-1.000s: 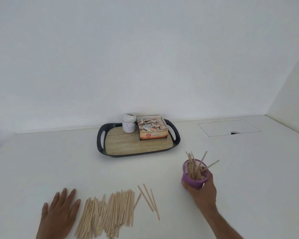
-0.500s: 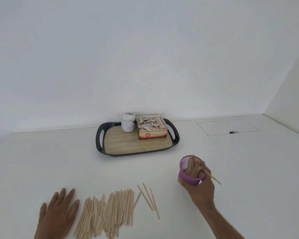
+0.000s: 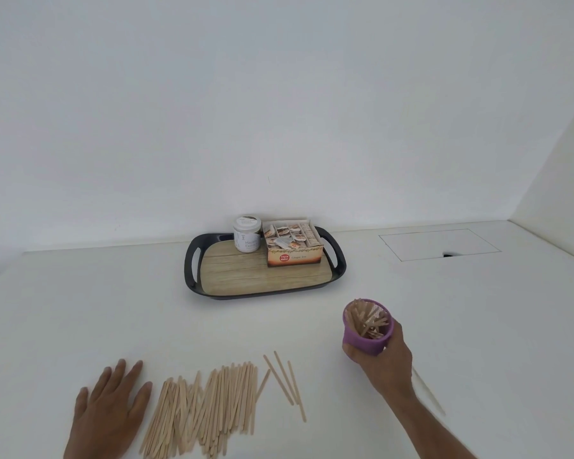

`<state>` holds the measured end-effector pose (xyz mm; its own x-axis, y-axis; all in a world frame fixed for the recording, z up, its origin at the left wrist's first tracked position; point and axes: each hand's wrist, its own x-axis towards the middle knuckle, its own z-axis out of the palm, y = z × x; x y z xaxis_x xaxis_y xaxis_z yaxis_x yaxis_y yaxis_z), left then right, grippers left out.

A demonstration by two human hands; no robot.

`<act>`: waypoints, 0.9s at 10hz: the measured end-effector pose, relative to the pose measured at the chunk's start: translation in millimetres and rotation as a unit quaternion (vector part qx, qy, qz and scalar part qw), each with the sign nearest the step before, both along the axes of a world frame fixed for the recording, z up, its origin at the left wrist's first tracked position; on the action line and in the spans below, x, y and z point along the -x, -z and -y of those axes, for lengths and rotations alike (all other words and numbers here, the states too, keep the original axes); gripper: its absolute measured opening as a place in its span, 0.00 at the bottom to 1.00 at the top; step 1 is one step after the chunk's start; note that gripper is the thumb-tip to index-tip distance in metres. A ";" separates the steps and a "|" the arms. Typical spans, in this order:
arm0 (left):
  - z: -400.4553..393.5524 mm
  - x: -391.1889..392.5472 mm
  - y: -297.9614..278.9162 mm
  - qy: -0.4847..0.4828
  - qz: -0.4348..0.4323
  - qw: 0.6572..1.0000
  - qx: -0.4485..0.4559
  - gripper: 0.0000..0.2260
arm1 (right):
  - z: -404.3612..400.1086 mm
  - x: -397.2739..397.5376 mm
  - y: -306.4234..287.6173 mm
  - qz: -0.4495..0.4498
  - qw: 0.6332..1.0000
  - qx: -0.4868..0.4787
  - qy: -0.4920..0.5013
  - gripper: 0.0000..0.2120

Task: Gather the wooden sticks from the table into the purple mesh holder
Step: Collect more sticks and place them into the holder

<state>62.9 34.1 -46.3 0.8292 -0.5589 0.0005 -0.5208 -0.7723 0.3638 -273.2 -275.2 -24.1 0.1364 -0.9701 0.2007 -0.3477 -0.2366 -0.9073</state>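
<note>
White bench [image 3: 80, 309] carries a dark-rimmed tray [image 3: 193, 270] with a jar [image 3: 247, 237] and a tea box [image 3: 294, 250]. Loose wooden sticks [image 3: 206, 409] lie in a pile at the near edge, just beside the left hand [image 3: 108, 415], which rests flat, fingers spread; wrist cut off. Right hand [image 3: 383, 362] grips the purple mesh holder [image 3: 365, 337], tilted, sticks inside; base hidden by fingers.

Bright, even, diffuse light; the white wall [image 3: 279, 111] and bench [image 3: 80, 309] look washed out. Shadows are soft and faint. Wide-angle bending shows at the edges. Slight softness blurs detail near the hands.
</note>
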 end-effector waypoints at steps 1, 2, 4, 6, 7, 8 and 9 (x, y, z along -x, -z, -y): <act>-0.1 -0.9 1.6 0.003 0.001 1.000 -0.002 0.25 | 2.5 0.6 1.7 0.003 1.000 -0.008 -0.002 0.42; -0.6 -1.0 2.8 0.003 0.000 1.000 -0.001 0.25 | 2.9 -0.2 2.3 0.015 1.000 -0.014 -0.003 0.42; 0.7 -0.8 2.4 -0.003 0.000 1.000 -0.003 0.25 | 0.2 -3.5 6.6 0.013 0.999 0.005 0.035 0.41; 0.2 -0.3 1.8 -0.002 0.004 1.000 0.000 0.25 | 3.8 1.3 3.8 -0.034 0.998 0.045 0.023 0.41; 1.2 0.9 1.2 -0.001 0.001 1.000 0.001 0.25 | 7.5 5.7 -1.0 -0.006 0.995 0.049 0.085 0.43; 1.5 1.8 -0.1 -0.004 0.003 1.000 0.007 0.25 | 7.4 4.6 -3.3 -0.034 0.995 0.078 0.049 0.44; 1.7 1.6 -1.0 -0.004 0.002 1.000 0.002 0.25 | 10.0 5.8 -4.6 -0.015 0.995 0.075 0.066 0.43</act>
